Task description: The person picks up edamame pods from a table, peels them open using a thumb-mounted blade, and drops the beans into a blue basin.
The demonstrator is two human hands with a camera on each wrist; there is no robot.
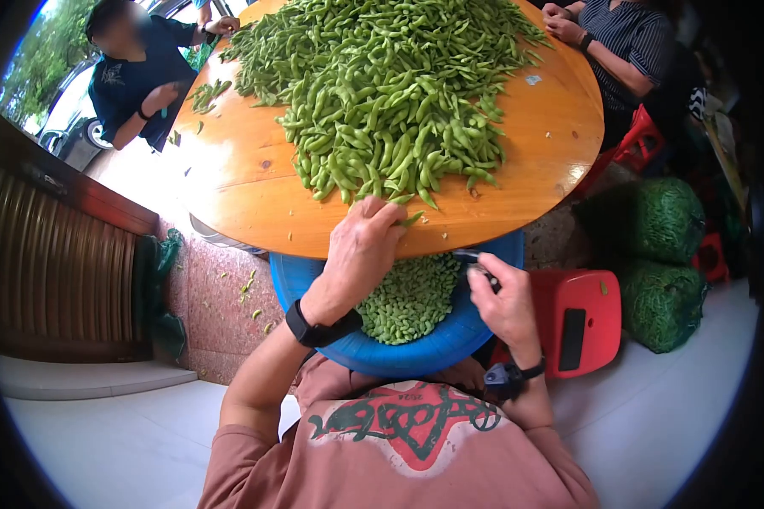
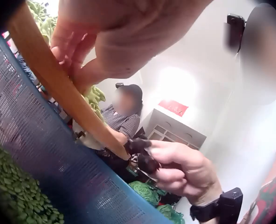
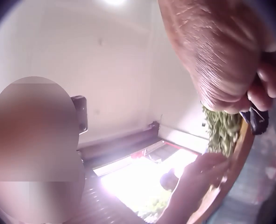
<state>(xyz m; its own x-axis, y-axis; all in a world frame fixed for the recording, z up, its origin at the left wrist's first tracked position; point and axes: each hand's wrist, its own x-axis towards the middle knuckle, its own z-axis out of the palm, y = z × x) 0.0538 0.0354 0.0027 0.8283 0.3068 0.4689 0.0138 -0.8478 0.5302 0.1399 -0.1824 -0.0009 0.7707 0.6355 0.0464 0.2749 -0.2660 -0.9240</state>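
Observation:
My left hand (image 1: 361,250) is at the near edge of the wooden table (image 1: 229,182), pinching a green pod (image 1: 412,218) between thumb and fingers. A large heap of green pods (image 1: 399,110) lies just beyond it. Over the right side of a blue basket (image 1: 314,349), my right hand (image 1: 505,305) grips a small black tool (image 1: 469,257). Shelled green beans (image 1: 403,305) lie in the basket. In the left wrist view, dark coverings are on the fingertips of the right hand (image 2: 184,170); the tool's tip cannot be made out there.
A red stool (image 1: 598,322) stands right of the basket, with stuffed green net bags (image 1: 666,305) beyond it. Two people, one in a dark shirt (image 1: 136,89) and one in a striped top (image 1: 624,42), are across the table. Loose pods (image 1: 248,284) lie on the floor at left.

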